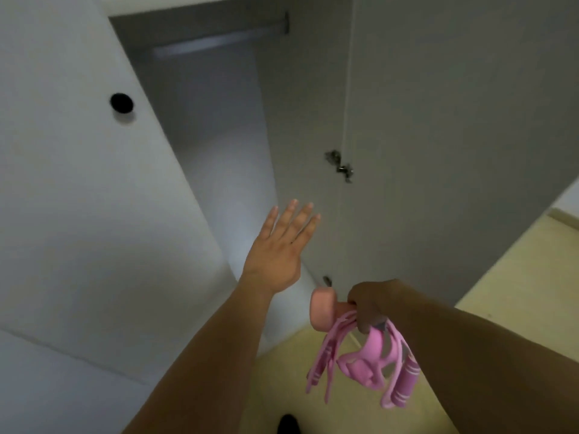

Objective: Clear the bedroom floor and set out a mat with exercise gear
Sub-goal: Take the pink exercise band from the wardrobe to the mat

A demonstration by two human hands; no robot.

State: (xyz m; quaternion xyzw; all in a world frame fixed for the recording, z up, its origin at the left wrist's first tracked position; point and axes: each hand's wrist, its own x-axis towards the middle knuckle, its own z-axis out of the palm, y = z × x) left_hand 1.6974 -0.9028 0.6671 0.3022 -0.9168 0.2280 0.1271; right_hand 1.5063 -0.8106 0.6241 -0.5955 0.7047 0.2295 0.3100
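My right hand grips a bundle of pink exercise gear: a pale pink dumbbell sticks out to the left of the fist, and pink resistance bands dangle below it. My left hand is raised with straight, spread fingers in front of the open white wardrobe, holding nothing. Whether its fingertips touch the wardrobe's inner side panel cannot be told. No mat is in view.
The wardrobe's open right door stands ahead with metal hinges. The closed left door has a black round knob. A hanging rail runs across the top. Pale yellow floor lies at the right.
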